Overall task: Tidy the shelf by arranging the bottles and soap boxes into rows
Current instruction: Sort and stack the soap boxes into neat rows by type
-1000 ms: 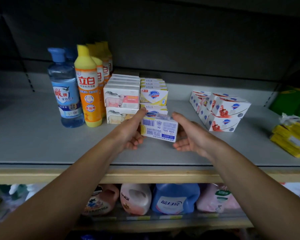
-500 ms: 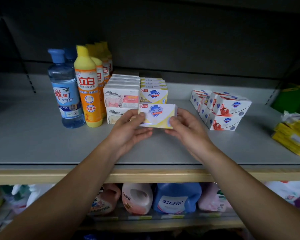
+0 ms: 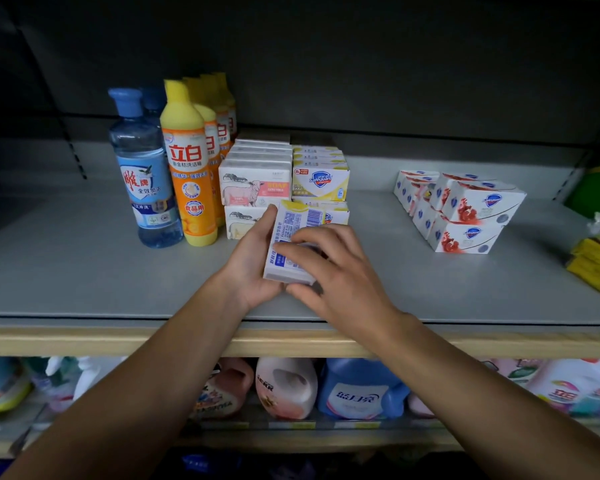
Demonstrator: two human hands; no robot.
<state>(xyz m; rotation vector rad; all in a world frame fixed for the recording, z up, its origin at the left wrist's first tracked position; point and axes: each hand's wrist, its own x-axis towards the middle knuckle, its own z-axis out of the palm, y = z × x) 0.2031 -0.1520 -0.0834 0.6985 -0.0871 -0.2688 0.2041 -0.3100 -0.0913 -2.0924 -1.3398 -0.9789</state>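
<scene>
Head view: left hand (image 3: 248, 268) and right hand (image 3: 329, 271) both grip one soap box (image 3: 293, 237), barcode side up, above the grey shelf (image 3: 84, 271) just before the stacked yellow boxes (image 3: 321, 180). Goat-milk boxes (image 3: 255, 183) touch orange bottles (image 3: 187, 168). Red-print boxes (image 3: 471, 216) well apart right, bare shelf between and along the front edge.
</scene>
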